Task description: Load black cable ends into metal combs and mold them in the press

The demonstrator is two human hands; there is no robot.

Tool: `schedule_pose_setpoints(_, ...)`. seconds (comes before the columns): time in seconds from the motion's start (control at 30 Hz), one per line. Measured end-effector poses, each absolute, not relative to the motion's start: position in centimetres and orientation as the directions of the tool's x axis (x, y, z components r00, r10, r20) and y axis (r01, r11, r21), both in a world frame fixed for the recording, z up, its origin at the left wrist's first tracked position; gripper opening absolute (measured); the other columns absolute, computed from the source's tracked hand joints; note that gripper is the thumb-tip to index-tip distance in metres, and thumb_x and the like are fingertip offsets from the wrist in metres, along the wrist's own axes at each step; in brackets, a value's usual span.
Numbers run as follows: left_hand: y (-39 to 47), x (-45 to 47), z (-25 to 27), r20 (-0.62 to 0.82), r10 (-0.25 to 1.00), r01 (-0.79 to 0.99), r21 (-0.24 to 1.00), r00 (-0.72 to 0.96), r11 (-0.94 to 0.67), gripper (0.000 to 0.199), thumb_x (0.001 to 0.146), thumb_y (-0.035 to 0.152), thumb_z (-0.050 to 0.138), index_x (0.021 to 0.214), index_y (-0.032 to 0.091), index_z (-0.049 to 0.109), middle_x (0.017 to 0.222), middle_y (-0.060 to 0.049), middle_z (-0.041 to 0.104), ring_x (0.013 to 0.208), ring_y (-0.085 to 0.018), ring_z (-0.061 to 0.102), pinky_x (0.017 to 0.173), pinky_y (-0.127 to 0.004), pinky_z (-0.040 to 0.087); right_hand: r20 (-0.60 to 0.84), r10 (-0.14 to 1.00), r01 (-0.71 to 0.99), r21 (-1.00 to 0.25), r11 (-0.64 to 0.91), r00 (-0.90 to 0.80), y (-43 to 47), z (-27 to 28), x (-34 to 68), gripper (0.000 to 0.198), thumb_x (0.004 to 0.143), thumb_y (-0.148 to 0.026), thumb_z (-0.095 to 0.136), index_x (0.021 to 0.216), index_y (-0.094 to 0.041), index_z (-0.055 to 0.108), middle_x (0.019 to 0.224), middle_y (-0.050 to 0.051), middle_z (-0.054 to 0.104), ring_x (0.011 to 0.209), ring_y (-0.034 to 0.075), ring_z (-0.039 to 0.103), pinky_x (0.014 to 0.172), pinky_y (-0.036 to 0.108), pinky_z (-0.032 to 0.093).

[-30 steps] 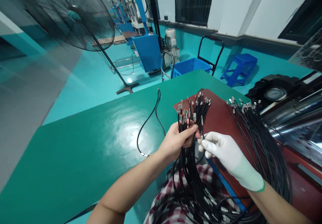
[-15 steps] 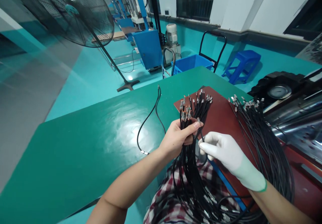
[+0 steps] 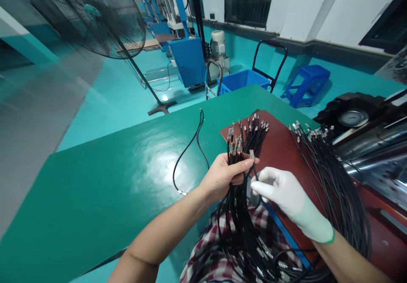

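My bare left hand (image 3: pixel 222 173) is closed round a bundle of black cables (image 3: pixel 237 202) with metal terminals at their upper ends. Its thumb and forefinger also press on a single cable end with a flat silver terminal (image 3: pixel 252 154). In a white glove, my right hand (image 3: pixel 276 187) pinches that same cable just below the terminal. The bundle's lower part hangs down over my lap, where more metal ends show. Behind the held bundle, another cluster of cables (image 3: pixel 254 135) lies on the reddish-brown board (image 3: pixel 276 138).
A large pile of cables (image 3: pixel 333 177) lies at the right beside metal machinery with a round gauge (image 3: pixel 352 117). One looped cable (image 3: pixel 174 168) rests on the green table (image 3: pixel 111 189). Beyond stand a fan (image 3: pixel 92 11), a blue crate (image 3: pixel 243 80) and a blue stool (image 3: pixel 307 83).
The single cable's terminal shows a little more fully above my left thumb. Both hands keep nearly the same place and hold.
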State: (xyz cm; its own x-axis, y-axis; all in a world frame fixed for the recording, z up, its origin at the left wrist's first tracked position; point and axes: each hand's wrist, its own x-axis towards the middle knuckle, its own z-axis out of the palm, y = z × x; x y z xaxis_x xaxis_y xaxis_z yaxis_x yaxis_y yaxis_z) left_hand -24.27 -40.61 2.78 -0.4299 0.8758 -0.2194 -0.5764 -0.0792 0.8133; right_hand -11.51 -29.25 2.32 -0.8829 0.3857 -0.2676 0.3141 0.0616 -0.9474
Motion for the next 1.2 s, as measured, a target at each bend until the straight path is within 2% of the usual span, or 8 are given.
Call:
schedule_pose_setpoints(0.4,-40.8,-23.8,2.6,-0.193,0.938,-0.454,0.89,-0.287,0.044,0.038,0.07,0.041,0.079,0.09,0.009,0.074,0.06,0.002,0.049,0.049,-0.004,0.034,0.048,-0.021,0.02,-0.224,0.511,0.221,-0.973,-0.067,-0.83,-30.0,1.1,-11.5,0.03,0.067,-0.039,0.077,0.082,-0.016,0.064,0.07,0.001,0.067,0.059,0.013,0.055,0.055,0.025,0.043)
schedule_pose_setpoints(0.63,-41.9,-23.7,3.3,-0.063,0.893,-0.225,0.973,-0.446,-0.044,0.026,0.084,0.039,0.065,0.085,0.013,0.067,0.076,-0.004,0.061,0.068,-0.01,0.05,0.063,-0.023,0.037,-0.184,0.314,0.279,-0.914,0.293,-0.932,-31.5,2.0,-11.6,0.012,0.077,-0.03,0.068,0.077,-0.018,0.065,0.077,0.001,0.069,0.072,0.015,0.06,0.065,0.026,0.044)
schedule_pose_setpoints(0.73,-42.7,-23.9,3.7,0.014,0.893,-0.076,0.996,-0.45,-0.054,0.03,0.09,0.038,0.057,0.072,0.014,0.062,0.071,-0.004,0.06,0.079,-0.015,0.056,0.077,-0.026,0.041,-0.096,0.211,0.192,-0.841,0.506,-0.973,-30.6,3.1,-11.2,0.024,0.083,-0.034,0.063,0.065,-0.018,0.065,0.073,0.002,0.067,0.07,0.016,0.061,0.067,0.028,0.044)
schedule_pose_setpoints(0.87,-43.1,-23.4,4.0,-0.047,0.924,-0.045,0.998,-0.381,0.032,0.044,0.089,0.046,0.055,0.057,0.017,0.047,0.054,0.0,0.049,0.057,-0.012,0.054,0.06,-0.025,0.04,0.259,0.375,0.04,-0.775,0.631,-0.89,-28.9,6.6,-10.6,0.032,0.091,-0.044,0.054,0.11,-0.023,0.068,0.113,0.006,0.068,0.102,0.021,0.063,0.087,0.03,0.049)
schedule_pose_setpoints(0.97,-43.0,-22.3,4.5,-0.118,0.967,-0.084,0.991,-0.227,0.101,0.038,0.08,0.046,0.065,0.061,0.016,0.051,0.053,0.001,0.051,0.05,-0.011,0.049,0.052,-0.024,0.038,0.518,0.171,-0.191,-0.573,0.797,-0.838,-29.4,8.9,-11.0,0.057,0.098,-0.05,0.033,0.146,-0.02,0.04,0.149,0.006,0.043,0.135,0.023,0.043,0.114,0.036,0.033)
schedule_pose_setpoints(1.07,-42.6,-21.9,4.5,-0.137,0.979,-0.096,0.988,-0.149,0.124,0.036,0.075,0.045,0.071,0.063,0.015,0.055,0.053,-0.001,0.055,0.049,-0.011,0.051,0.05,-0.023,0.038,0.483,-0.084,-0.344,-0.482,0.806,-0.872,-30.0,9.8,-11.7,0.061,0.099,-0.052,0.026,0.145,-0.015,0.042,0.146,0.007,0.047,0.138,0.02,0.04,0.121,0.035,0.021)
schedule_pose_setpoints(1.13,-42.1,-22.8,3.8,-0.147,0.965,-0.139,0.983,-0.218,0.119,0.038,0.073,0.047,0.072,0.064,0.016,0.053,0.048,0.002,0.05,0.044,-0.008,0.045,0.046,-0.022,0.033,0.479,-0.028,-0.323,-0.546,0.773,-0.877,-29.3,9.6,-11.7,0.061,0.098,-0.054,0.029,0.143,-0.016,0.044,0.145,0.007,0.049,0.137,0.02,0.041,0.12,0.036,0.023)
schedule_pose_setpoints(1.2,-41.1,-24.5,2.5,-0.173,0.912,-0.186,0.976,-0.371,0.109,0.039,0.073,0.049,0.071,0.068,0.018,0.048,0.045,0.008,0.039,0.038,-0.005,0.032,0.041,-0.02,0.025,0.495,0.195,-0.234,-0.675,0.7,-0.846,-27.6,8.8,-11.3,0.059,0.097,-0.055,0.033,0.143,-0.02,0.043,0.147,0.006,0.046,0.136,0.021,0.042,0.118,0.038,0.029)
